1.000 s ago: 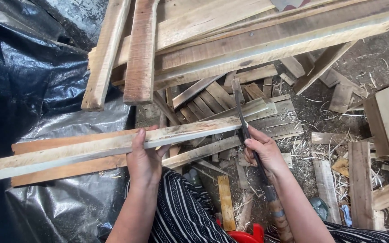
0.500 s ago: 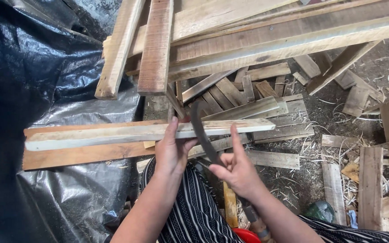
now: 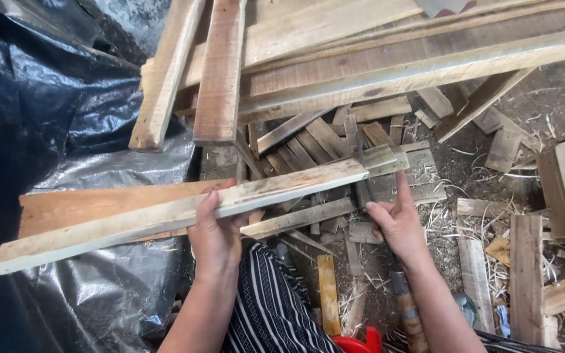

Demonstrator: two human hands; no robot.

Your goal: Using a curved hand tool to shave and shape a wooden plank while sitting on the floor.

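Head view: left hand grips the pale plank, fingers wrapped over its near edge; its long axis runs left to right. Right hand, fingers spread, steadies a dark blade at the plank's right end.

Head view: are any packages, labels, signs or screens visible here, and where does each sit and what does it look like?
No labelled package, sign or screen shows.
Black plastic sheet: a crumpled, glossy wrap filling the left side, no visible print.
Red plastic object: at the bottom edge between the forearms, mostly cut off; its kind cannot be told.
The left hand grips a pale wooden plank; the right hand is open against a dark blade.
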